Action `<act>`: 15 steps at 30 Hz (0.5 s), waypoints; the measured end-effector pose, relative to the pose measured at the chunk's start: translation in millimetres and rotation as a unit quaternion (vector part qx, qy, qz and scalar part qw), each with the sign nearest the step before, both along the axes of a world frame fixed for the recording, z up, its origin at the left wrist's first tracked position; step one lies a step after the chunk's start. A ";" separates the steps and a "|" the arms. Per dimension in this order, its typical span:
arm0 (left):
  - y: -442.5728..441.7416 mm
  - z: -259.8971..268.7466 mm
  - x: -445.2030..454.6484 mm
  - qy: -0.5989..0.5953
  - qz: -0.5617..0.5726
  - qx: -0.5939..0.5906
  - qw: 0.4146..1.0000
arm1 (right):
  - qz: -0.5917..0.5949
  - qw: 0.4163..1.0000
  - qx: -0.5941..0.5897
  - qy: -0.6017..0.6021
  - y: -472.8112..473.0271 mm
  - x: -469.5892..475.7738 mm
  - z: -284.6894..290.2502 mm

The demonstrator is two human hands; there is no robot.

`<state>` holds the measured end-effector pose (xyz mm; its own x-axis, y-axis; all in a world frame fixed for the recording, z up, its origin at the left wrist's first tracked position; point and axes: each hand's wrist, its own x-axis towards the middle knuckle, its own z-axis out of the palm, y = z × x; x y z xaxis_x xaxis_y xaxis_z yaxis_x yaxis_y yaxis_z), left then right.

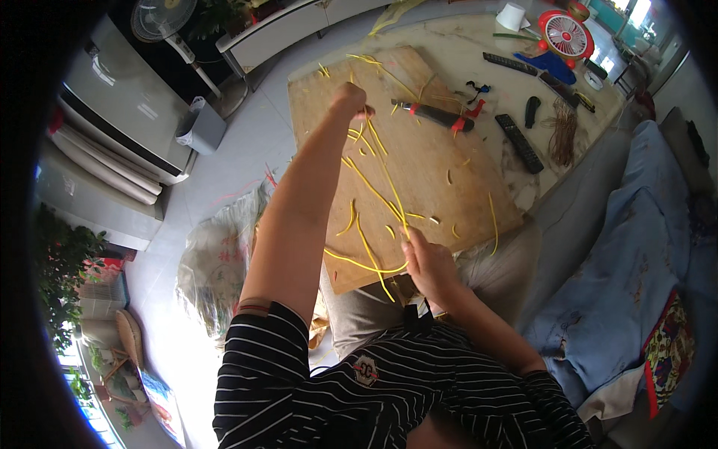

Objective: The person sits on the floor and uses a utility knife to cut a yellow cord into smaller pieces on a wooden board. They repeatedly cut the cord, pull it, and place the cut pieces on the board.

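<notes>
My left hand is closed near the far edge of a wooden board, fingers partly hidden. From it a thin yellow wire runs nearly straight to my right hand, whose thumb and fingers pinch it over the board's near edge. A yellow length curves leftward from the right hand. Yellow strands and short curled pieces, which look like wire insulation, lie scattered on the board. To the right of my left hand lies a red-and-black-handled utility knife.
The board rests on a marble-patterned table. On its right are a black remote control, a bundle of thin brown wire and a small red fan. A clear plastic bag stands on the floor at left.
</notes>
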<state>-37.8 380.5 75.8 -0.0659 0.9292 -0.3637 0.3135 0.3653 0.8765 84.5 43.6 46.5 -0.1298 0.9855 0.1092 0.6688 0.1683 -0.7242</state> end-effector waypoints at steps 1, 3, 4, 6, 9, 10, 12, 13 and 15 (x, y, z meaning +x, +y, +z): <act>4.4 0.3 -2.1 -0.041 0.017 -0.011 0.999 | -0.001 0.999 0.001 0.033 0.3 4.5 -1.4; 12.8 7.4 -5.6 -0.122 0.050 -0.030 0.991 | 0.003 0.993 -0.027 0.112 0.0 6.9 -1.7; 10.6 9.1 -7.0 -0.153 0.040 -0.036 0.987 | 0.009 0.986 -0.056 0.158 -0.4 6.9 -0.1; 17.5 -8.9 -14.0 -0.213 0.069 -0.065 0.972 | 0.033 0.963 -0.100 0.249 -1.6 6.3 -0.2; 12.2 -21.9 -19.9 -0.195 0.049 -0.063 0.977 | 0.063 0.912 -0.168 0.369 -11.3 13.8 -7.7; 1.3 -21.8 -21.0 -0.197 0.023 -0.051 0.979 | 0.066 0.889 -0.207 0.404 -14.7 18.7 -6.9; -7.2 -24.2 -24.5 -0.201 -0.004 -0.044 0.979 | 0.074 0.862 -0.258 0.430 -21.2 23.6 -6.3; -8.3 -29.9 -28.2 -0.204 -0.004 -0.051 0.978 | 0.077 0.856 -0.259 0.441 -24.0 23.4 -3.5; -12.2 -35.6 -31.6 -0.211 -0.009 -0.065 0.975 | 0.078 0.843 -0.260 0.464 -28.9 23.5 2.8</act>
<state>-69.4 368.2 40.2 0.1306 0.8730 -0.4700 -0.0573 0.4799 0.8754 108.0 14.7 49.3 -0.3577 0.9108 -0.2062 -0.2281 -0.2993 -0.9265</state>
